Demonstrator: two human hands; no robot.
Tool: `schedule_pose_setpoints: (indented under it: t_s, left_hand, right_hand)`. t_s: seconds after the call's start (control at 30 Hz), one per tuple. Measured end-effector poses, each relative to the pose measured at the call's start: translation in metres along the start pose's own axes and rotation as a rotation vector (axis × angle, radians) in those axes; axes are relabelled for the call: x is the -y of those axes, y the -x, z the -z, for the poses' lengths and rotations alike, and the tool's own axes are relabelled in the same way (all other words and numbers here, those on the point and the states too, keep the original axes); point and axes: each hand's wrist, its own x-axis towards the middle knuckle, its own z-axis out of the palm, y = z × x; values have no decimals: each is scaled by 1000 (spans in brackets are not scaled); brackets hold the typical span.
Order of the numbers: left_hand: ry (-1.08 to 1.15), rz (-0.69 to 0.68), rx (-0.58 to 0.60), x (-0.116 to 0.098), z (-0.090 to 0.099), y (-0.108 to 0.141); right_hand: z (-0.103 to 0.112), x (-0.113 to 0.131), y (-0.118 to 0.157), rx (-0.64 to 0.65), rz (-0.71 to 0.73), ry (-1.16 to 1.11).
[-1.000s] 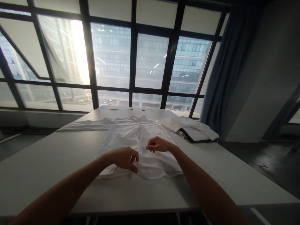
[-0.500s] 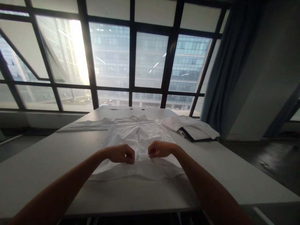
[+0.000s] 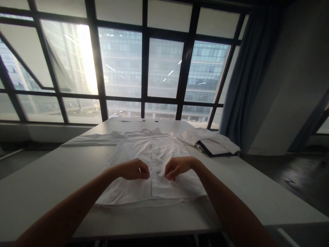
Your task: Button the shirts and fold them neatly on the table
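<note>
Lying flat on the pale, smooth tabletop (image 3: 59,181), a white shirt (image 3: 157,161) filled the middle of the view, collar (image 3: 151,130) toward the windows (image 3: 164,68) and hem (image 3: 164,203) toward the wearer of the camera. Fabric thin and soft, with fine creases fanning over the chest and broader, smoother folds near the hem. A straight dark line (image 3: 151,188) ran down the front, parting it into two panels. One sleeve (image 3: 89,139) stretched out to the left, long, tapering and wrinkled. Left hand (image 3: 134,169) was over the lower left panel, knuckles rounded, thumb and fingertips drawn together with a small gap of light inside the curl; could not tell whether cloth was pinched there. Right hand (image 3: 179,166) was over the opposite panel, wrist bent high, fingers loosely hooked downward; a grip on the fabric could not be made out either. The dark line passed between the two, near both. To the right, a rumpled white cloth (image 3: 218,139) was heaped beside the shirt, with a flat, dark-edged piece (image 3: 214,151) showing at its near side. Beyond stood black-framed glass panes and a blue curtain (image 3: 239,92) hanging in deep vertical pleats.
</note>
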Motion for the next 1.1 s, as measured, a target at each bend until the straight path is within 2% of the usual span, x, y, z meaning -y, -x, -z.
schedule_pose_setpoints:
  t_s: [0.03, 0.07, 0.13, 0.2, 0.27, 0.33, 0.4, 0.47, 0.5, 0.57, 0.67, 0.73, 0.83, 0.87, 0.97, 1.03, 1.1]
  left_hand:
    - [-129, -14, -90, 6, 0, -2]
    - [-240, -5, -129, 13, -2, -4]
    - [-377, 71, -85, 25, -8, -5]
    - [-425, 157, -1, 33, -16, -5]
    - [-427, 164, 30, 36, -21, -3]
    - [-412, 120, 13, 39, -17, -1]
    - [-417, 129, -91, 47, -5, 3]
    - [-462, 246, -244, 63, 9, 7]
    - [-491, 335, -292, 72, 14, 11]
    - [-524, 469, -275, 91, 18, 18]
    - [-536, 517, -184, 107, 18, 29]
    - [-533, 477, -143, 105, 22, 31]
    - [-495, 392, -110, 92, 37, 19]
    - [-492, 380, -135, 87, 43, 10]
    - [-578, 402, -343, 77, 52, -28]
    - [-607, 412, -445, 76, 50, -58]
    - [-545, 440, -490, 79, 46, -86]
  right_hand:
    - [0, -3, -3, -121, 5, 81]
    - [1, -6, -6, -231, -6, 167]
    - [3, -15, -12, -346, -79, 307]
    - [9, -25, -14, -303, -162, 353]
    - [18, -36, -12, -258, -183, 340]
    - [29, -50, -7, -360, -185, 357]
    - [35, -67, -3, -562, -224, 426]
    - [32, -86, -2, -674, -313, 494]
    - [27, -95, -3, -674, -360, 510]
    - [15, -110, -4, -623, -422, 508]
    - [4, -118, 1, -570, -459, 490]
    - [11, -113, 5, -531, -467, 487]
    - [32, -88, 1, -493, -432, 524]
    - [38, -76, -5, -521, -418, 552]
    - [44, -37, -39, -708, -359, 594]
    - [41, -15, -68, -729, -326, 558]
    - [38, -1, -97, -710, -329, 519]
